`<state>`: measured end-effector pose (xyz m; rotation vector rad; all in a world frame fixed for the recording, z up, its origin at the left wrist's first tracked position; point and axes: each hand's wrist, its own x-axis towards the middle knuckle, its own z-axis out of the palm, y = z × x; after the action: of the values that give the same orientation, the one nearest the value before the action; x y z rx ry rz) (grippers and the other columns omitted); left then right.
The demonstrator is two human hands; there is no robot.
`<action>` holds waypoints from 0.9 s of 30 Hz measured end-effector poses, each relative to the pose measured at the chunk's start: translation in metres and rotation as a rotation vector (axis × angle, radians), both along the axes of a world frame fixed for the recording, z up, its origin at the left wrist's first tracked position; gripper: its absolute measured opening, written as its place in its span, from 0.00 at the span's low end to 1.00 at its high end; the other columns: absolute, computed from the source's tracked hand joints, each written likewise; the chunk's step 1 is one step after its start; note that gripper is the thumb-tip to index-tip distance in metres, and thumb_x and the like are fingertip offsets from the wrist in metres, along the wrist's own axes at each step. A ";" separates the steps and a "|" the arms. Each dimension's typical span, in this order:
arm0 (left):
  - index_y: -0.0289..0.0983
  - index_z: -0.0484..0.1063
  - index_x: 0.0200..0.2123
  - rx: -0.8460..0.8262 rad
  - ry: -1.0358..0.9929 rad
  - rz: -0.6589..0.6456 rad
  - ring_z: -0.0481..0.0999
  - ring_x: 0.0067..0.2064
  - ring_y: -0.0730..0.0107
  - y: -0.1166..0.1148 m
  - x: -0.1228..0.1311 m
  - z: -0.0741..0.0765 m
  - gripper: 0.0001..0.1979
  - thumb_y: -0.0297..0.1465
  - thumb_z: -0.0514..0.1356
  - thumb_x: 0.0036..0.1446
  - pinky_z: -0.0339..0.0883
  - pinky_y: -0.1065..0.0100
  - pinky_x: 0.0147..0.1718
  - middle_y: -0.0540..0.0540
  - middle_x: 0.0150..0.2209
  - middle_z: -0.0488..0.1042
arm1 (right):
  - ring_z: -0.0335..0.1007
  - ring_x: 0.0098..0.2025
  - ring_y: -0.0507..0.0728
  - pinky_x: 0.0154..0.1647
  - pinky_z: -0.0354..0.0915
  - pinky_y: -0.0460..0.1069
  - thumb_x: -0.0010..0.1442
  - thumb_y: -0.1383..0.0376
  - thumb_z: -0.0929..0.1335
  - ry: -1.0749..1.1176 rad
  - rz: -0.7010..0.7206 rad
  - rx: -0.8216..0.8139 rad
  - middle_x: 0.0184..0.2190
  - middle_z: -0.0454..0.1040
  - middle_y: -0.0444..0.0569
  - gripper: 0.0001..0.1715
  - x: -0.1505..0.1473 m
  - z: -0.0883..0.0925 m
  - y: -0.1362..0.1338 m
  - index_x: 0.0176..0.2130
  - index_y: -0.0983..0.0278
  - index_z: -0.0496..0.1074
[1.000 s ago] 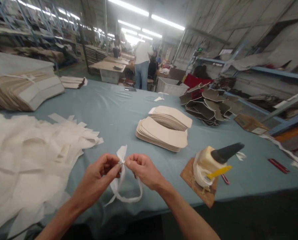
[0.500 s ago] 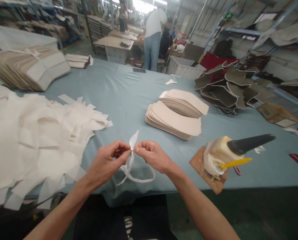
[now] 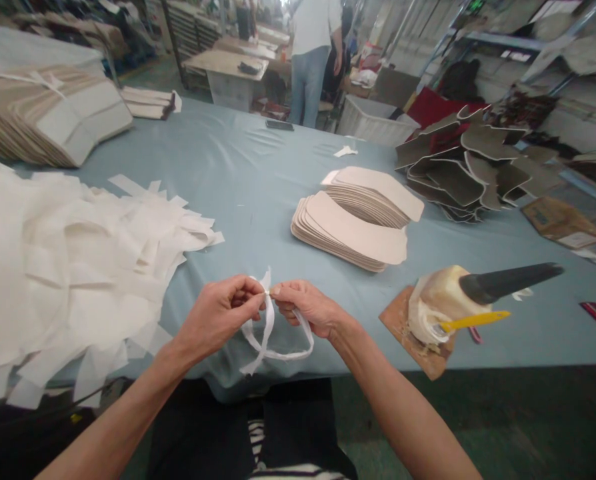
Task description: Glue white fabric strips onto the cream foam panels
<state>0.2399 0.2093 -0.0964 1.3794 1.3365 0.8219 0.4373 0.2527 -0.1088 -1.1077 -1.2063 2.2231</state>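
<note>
White cloth strip (image 3: 268, 328), head view: held just above the near edge of a blue-grey table covering (image 3: 218, 153), its lower part bent into a loop below the hands, one tail crossing it. Whether the loop touches the covering, cannot tell.

Left hand (image 3: 228, 305): thumb and forefinger pressed together on the strip at a gathered, knot-like spot; other fingers curled. Right hand (image 3: 305, 308): thumb and forefinger pinched at the same spot, fingertips nearly meeting the left's; no gap seen between its pinching digits.

Beyond the hands, two stacks of beige panels (image 3: 353, 230), side by side. To the left, a broad heap of white pieces (image 3: 88, 267); behind it, a tied bundle of panels (image 3: 83, 127). To the right, a cream container (image 3: 438, 293) on a brown board (image 3: 435, 367), yellow-handled brush (image 3: 478, 321) at its mouth. Farther back, dark grey pieces (image 3: 443, 183) in a loose pile.
</note>
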 end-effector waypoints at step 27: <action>0.39 0.76 0.36 0.256 0.247 0.030 0.77 0.30 0.75 -0.017 0.012 -0.003 0.09 0.38 0.60 0.65 0.66 0.72 0.34 0.54 0.29 0.79 | 0.59 0.28 0.50 0.31 0.56 0.46 0.58 0.56 0.68 -0.332 -0.070 0.382 0.25 0.66 0.39 0.14 0.000 0.005 -0.022 0.34 0.65 0.72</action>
<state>0.2516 0.1922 -0.0992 1.7090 1.4809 0.8872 0.4373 0.2304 -0.1035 -1.3596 -1.6146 1.6998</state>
